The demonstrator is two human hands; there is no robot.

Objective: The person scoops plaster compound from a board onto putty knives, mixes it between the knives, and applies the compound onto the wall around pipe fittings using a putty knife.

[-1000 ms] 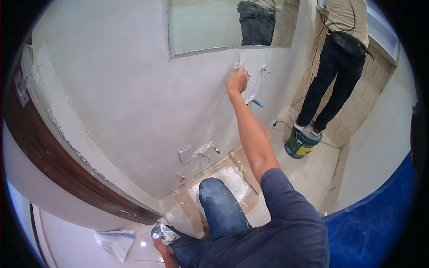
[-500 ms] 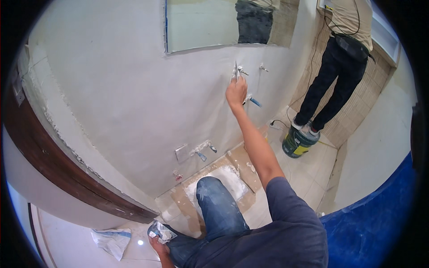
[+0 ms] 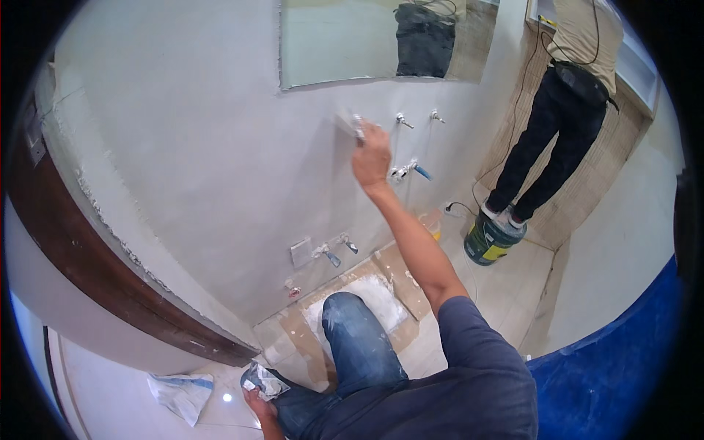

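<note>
My right hand (image 3: 372, 158) is stretched forward, closed round a putty knife (image 3: 352, 126). Its blade, smeared by motion, is at the grey plastered wall (image 3: 198, 147), below the mirror (image 3: 381, 48) and left of two small pipe fittings (image 3: 405, 120). Under that hand a wall outlet with a blue-tipped pipe (image 3: 422, 171) sticks out. Low by my thigh, my left hand (image 3: 260, 405) grips a flat, putty-smeared metal blade (image 3: 268, 383) with whitish lumps on it. I cannot tell its exact kind.
A co-worker (image 3: 546, 139) stands on a green bucket (image 3: 485, 246) at the right, cables hanging nearby. White-dusted cardboard (image 3: 301, 334) covers the floor before my knee. Several blue-tipped pipes (image 3: 332, 259) jut from the low wall. A white sack (image 3: 180, 396) lies at lower left.
My right hand has moved the putty knife left and slightly down along the wall, away from the pipe fittings. My left hand has stayed in place.
</note>
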